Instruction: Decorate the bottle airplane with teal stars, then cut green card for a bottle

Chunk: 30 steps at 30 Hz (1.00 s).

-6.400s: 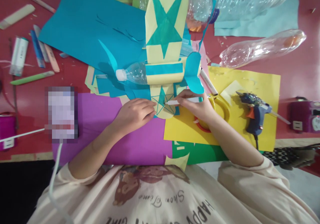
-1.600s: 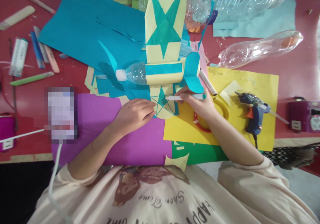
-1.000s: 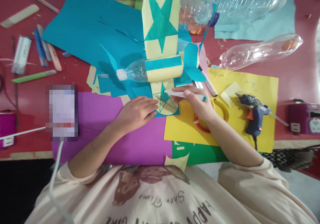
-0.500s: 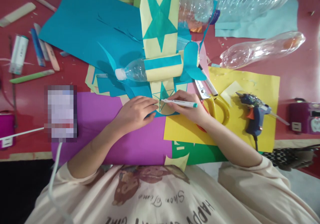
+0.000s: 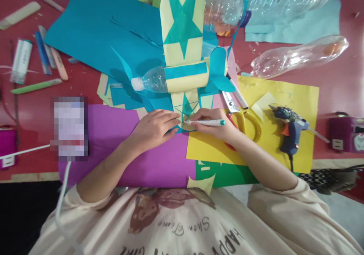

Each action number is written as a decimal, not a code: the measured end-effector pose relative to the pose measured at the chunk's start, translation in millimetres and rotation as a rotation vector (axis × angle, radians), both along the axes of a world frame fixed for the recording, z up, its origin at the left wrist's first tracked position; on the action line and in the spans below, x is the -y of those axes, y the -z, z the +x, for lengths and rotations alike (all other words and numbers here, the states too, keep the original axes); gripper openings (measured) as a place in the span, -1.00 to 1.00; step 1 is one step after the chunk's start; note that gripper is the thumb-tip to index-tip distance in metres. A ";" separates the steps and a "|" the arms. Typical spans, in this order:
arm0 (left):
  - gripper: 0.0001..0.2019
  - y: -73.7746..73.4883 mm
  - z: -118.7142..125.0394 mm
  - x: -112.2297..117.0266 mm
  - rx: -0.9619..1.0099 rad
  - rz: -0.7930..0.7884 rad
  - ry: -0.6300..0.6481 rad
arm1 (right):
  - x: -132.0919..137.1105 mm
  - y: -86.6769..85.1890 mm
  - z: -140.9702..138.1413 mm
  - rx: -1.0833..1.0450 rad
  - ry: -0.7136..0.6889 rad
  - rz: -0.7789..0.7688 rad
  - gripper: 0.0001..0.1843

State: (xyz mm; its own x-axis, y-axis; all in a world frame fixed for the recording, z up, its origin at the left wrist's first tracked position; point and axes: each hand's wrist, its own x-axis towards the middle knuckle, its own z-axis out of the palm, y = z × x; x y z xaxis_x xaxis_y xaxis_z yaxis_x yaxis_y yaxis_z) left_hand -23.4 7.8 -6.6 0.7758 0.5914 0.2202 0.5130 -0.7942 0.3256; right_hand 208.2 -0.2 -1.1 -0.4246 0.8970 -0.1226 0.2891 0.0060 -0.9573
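Observation:
A model plane's bottle body, a plastic bottle wrapped in cream and blue paper, lies at the middle with its white cap to the left. Its far cream wing bears a filled green star; on the near wing an outlined star is partly coloured. My right hand pinches a white marker with a green end, its tip on the star's lower part. Lying flat with fingers stretched out, my left hand rests at the near wing's left edge.
Right of my right hand lie yellow-handled scissors and a glue gun on yellow paper. Clear bottles lie at the far right. A phone with a white cable is at left, below several markers.
The marker tip has moved a little toward me, down the star, and the marker now lies more level. My left hand stays in place.

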 end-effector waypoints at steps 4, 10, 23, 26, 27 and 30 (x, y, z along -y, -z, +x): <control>-0.70 0.7 0.1 0.1 0.002 0.011 0.001 | 0.2 -1.1 -0.1 -0.006 -0.057 -0.028 -0.83; -0.71 0.1 -0.4 -0.1 0.021 0.042 0.002 | -0.8 4.7 0.5 0.001 0.101 0.022 -0.85; -0.70 0.2 0.5 -0.6 -0.006 -0.018 -0.005 | -2.0 5.3 0.8 0.000 0.099 0.010 -0.84; -0.70 0.2 -0.4 -0.1 -0.016 -0.030 -0.008 | -1.6 4.5 0.8 -0.014 0.072 -0.006 -0.84; -0.69 0.3 -0.7 0.1 -0.017 -0.029 -0.007 | -1.4 4.1 0.8 -0.011 0.061 -0.008 -0.84; -0.68 0.2 -1.2 0.2 -0.013 -0.021 -0.002 | -0.8 2.1 1.2 0.014 0.016 -0.011 -0.82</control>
State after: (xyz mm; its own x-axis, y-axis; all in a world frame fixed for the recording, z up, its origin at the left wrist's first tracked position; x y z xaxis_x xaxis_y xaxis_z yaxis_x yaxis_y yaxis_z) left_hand -24.5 7.6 -6.8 0.7773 0.5974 0.1972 0.5190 -0.7862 0.3355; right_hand 209.5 0.6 -3.2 -0.4086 0.9022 -0.1383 0.3024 -0.0092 -0.9531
